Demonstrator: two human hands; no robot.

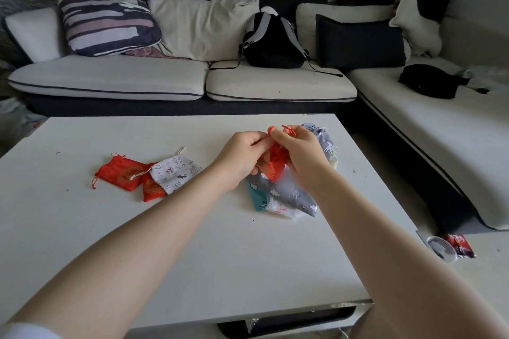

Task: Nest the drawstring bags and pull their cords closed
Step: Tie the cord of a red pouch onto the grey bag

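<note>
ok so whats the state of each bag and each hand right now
left hand: grips the small red bag
right hand: pinches the red cord
small red bag: held up, bunched
grey bag: flat on the table, under the hands
white cat-print bag: lying flat, overlapping a red bag
two red bags: lying on the table, untouched
backpack: upright on the sofa

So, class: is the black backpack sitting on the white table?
No, the black backpack rests on the sofa behind the white table.
</note>
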